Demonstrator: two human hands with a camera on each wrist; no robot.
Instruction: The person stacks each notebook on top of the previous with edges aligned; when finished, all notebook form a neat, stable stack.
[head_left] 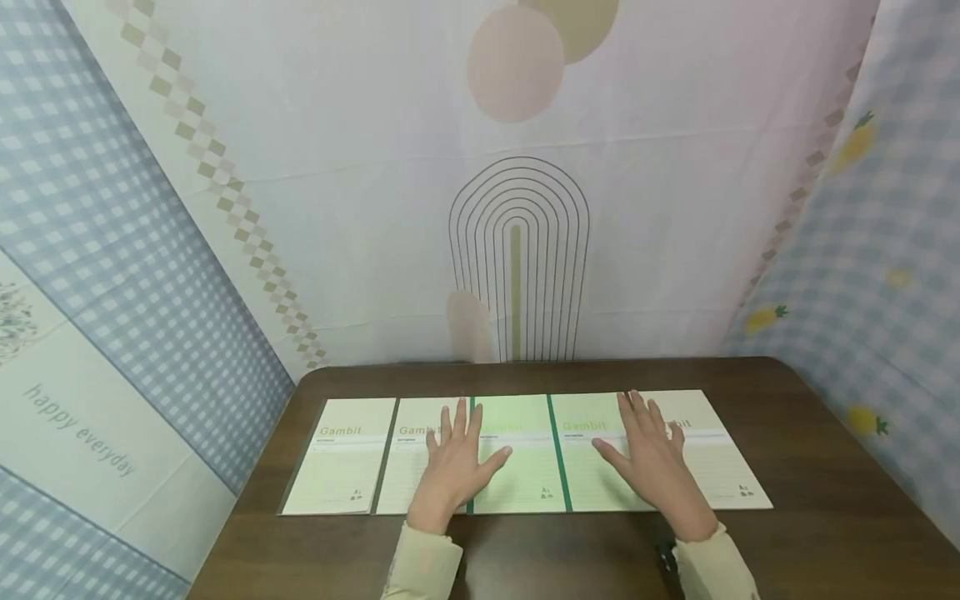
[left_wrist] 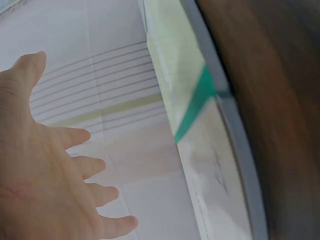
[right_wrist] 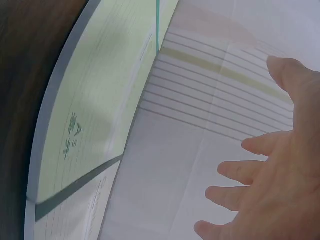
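Note:
Several "Gambit" notebooks lie side by side in a row on the brown table. A cream notebook (head_left: 337, 467) is at the left end, with another cream notebook (head_left: 396, 479) beside it. Two pale green notebooks, a middle one (head_left: 521, 483) and its right neighbour (head_left: 592, 479), have dark green spines. The right end holds a further cream notebook (head_left: 720, 471). My left hand (head_left: 453, 471), fingers spread, is held over the second and third notebooks. Over the fourth and fifth, my right hand (head_left: 654, 462) is spread likewise. Both wrist views show straight fingers and bare palms, raised above the covers.
The brown table (head_left: 540, 558) has rounded far corners. Right behind it hangs a pale cloth (head_left: 375, 208) with an arch pattern. Blue checked cloths close in the left side (head_left: 135, 208) and the right side (head_left: 885, 308).

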